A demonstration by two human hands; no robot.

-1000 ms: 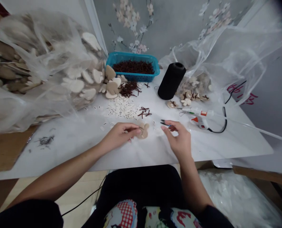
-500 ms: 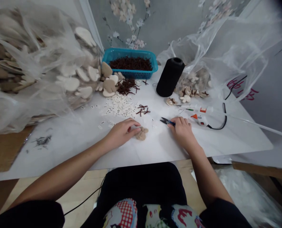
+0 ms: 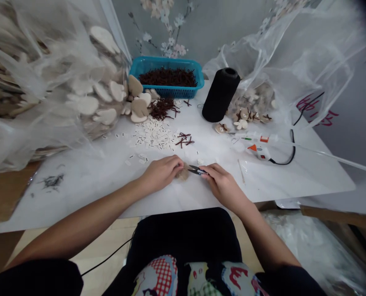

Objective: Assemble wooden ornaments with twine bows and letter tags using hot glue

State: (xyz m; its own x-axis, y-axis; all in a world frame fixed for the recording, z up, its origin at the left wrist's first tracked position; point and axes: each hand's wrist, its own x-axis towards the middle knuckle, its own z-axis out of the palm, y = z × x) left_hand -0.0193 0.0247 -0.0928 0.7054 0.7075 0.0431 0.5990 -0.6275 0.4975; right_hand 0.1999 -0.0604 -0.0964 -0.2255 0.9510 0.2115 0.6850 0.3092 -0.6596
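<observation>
My left hand point(image 3: 164, 172) is closed, thumb and fingers pinched together at the upper left edge of a small beige felt piece point(image 3: 182, 174) on the white table. What the fingertips pinch is too small to make out. My right hand point(image 3: 222, 181) is shut on small dark thread snips point(image 3: 196, 170), whose blades point left and reach over the top of the felt piece. Small white labels point(image 3: 155, 135) lie in a heap beyond my left hand, with a few brown bows point(image 3: 185, 139) beside them.
Behind are a blue basket point(image 3: 167, 89) of brown bows and a black thread cone point(image 3: 220, 96). A clear bag of felt pieces point(image 3: 90, 105) fills the left. To the right lie a white glue gun point(image 3: 261, 153) with its cable and another clear bag point(image 3: 259, 96).
My right hand has moved left with the snips, bringing the blades to the felt piece. The fingers of my left hand have closed into a pinch. The view has shifted slightly.
</observation>
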